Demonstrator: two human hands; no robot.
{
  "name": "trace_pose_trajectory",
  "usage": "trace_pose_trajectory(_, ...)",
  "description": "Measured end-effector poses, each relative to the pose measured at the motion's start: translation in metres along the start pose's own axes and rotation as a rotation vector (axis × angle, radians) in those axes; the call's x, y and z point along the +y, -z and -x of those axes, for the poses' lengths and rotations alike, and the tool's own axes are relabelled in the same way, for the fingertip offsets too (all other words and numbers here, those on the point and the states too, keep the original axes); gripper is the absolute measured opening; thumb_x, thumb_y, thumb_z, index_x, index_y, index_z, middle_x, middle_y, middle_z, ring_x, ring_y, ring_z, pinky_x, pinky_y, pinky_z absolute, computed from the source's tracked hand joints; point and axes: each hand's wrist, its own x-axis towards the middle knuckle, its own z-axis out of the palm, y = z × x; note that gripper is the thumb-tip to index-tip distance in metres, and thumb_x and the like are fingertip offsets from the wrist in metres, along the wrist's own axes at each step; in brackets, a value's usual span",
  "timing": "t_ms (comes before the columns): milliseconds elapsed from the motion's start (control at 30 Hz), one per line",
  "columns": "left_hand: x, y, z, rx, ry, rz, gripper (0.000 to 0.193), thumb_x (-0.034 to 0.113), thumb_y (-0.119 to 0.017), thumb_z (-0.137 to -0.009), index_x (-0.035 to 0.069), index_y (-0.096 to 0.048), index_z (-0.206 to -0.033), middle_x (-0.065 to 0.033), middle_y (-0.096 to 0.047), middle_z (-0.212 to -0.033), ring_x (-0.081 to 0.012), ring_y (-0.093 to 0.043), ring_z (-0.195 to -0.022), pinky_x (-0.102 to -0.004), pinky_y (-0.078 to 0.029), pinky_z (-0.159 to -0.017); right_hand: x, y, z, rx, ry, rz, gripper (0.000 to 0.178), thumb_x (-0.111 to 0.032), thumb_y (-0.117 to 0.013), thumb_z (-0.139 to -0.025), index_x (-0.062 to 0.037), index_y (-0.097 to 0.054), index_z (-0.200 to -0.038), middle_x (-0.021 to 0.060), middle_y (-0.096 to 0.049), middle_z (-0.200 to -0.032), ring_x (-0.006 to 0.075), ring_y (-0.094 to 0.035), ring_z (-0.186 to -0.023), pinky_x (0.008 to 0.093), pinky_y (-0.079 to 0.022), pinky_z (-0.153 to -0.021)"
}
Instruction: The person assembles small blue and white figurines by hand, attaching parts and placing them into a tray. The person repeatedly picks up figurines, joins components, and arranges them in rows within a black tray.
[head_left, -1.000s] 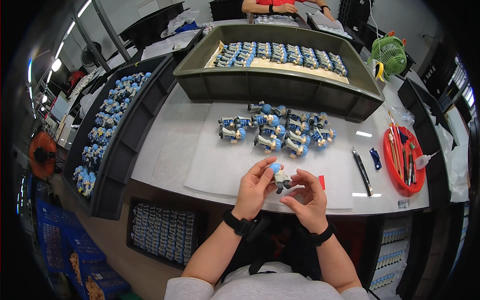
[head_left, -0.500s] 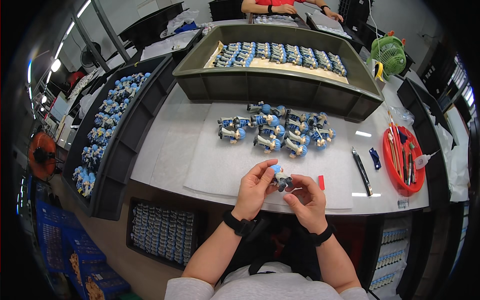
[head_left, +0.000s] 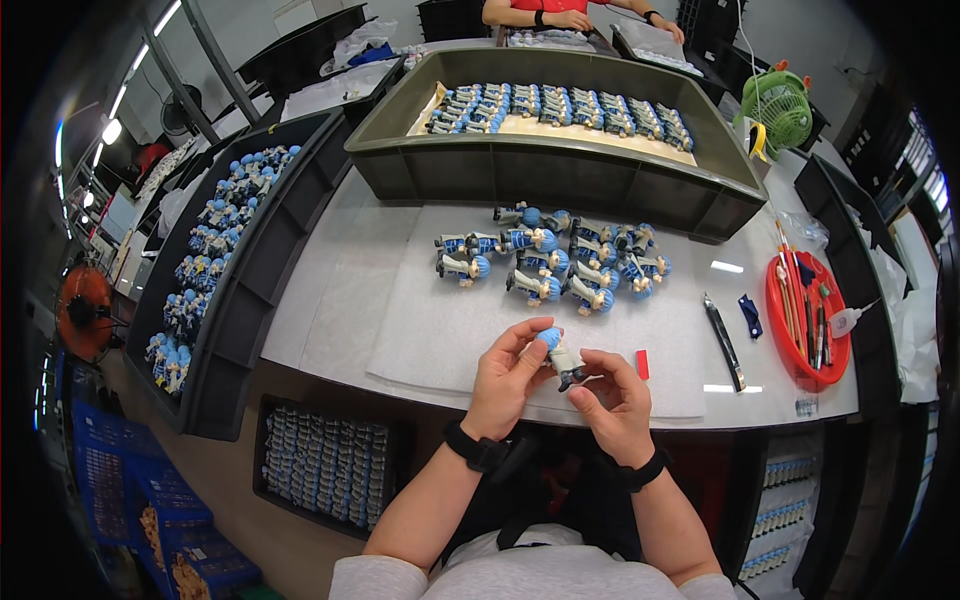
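Observation:
A small blue-haired figurine with a pale body and dark feet is held over the near part of the white mat. My left hand pinches its head end between thumb and fingers. My right hand has thumb and fingers closed at its feet. Beyond my hands, similar figurines with blue hair and blue-and-white clothes lie in a loose group. Just right of my right hand is a small red block.
A large grey-green bin with rows of figurines stands behind the group. Left, a dark crate holds more. To the right are a black-handled cutter, a dark blue piece and a red basket of brushes. Across the table, a person works.
The figurine has turned in my fingers: its pale body now shows more fully and its feet point downward. My hands have stayed almost in place.

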Motion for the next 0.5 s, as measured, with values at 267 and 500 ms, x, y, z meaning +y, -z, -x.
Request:
trace_pose_trajectory(267,-0.0001,0.0033,0.001,-0.064,-0.05,0.019,0.029,0.003,-0.05,-0.088,0.003,-0.049,-0.117,-0.0123,-0.052,-0.117,-0.0232,-0.055,-0.103,-0.036,-0.045,-0.089,-0.0016,-0.0025,-0.0005,0.022,-0.003,0.039,0.038,-0.005,-0.069,-0.075,0.004,-0.052,-0.108,0.0108,-0.056,-0.098,0.0135,-0.057,-0.08,0.0224,-0.048,-0.066)
trace_pose_trajectory(500,0.0012,0.004,0.0017,-0.074,-0.058,0.021,0.031,0.0,-0.05,-0.087,0.002,-0.049,-0.117,-0.0121,-0.052,-0.118,-0.0227,-0.054,-0.104,-0.0352,-0.044,-0.09,-0.0007,-0.0028,-0.0008,0.025,-0.031,0.04,0.036,-0.002,-0.068,-0.074,0.0036,-0.053,-0.106,0.0101,-0.056,-0.095,0.0132,-0.057,-0.08,0.0227,-0.049,-0.066)
